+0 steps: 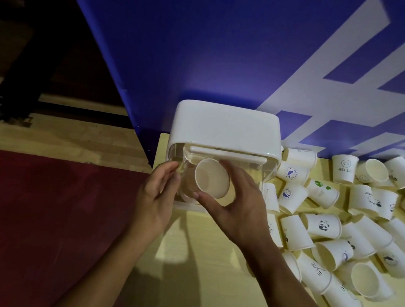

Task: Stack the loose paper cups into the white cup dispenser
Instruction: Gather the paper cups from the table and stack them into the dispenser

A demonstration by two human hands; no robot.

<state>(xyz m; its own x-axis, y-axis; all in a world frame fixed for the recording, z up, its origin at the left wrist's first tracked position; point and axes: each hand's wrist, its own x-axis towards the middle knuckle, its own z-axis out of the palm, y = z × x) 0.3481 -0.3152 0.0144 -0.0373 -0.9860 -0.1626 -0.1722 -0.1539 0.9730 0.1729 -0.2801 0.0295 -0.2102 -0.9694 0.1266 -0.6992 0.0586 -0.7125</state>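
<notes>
While the fingers (228, 171) of your right hand (238, 205) are curled round a paper cup (210, 178), thumb on the near side of the rim and the others over the far side, the cup's open mouth tips up toward you. It sits right at the clear lower part of the white dispenser (225, 128), low and left of centre. Honestly can't tell if it's inside the clear shell or just in front of it. There's a brownish cup shape showing through the plastic just left of it.

Your left hand (158, 198) has nothing in it. Its fingers are mostly straight and rest against the dispenser's left clear wall.

The dispenser stands on the pale counter (211, 264), at its back left corner, up against a blue panel (205, 55) with big white lettering. The loose cups (350, 239) are heaped just to the right of it, mostly on their sides. One with a panda print (322, 226) lies in the middle, and an upright one reading HELLO (343, 168) stands by the panel. Dark red floor (44, 213) is off to the left.
</notes>
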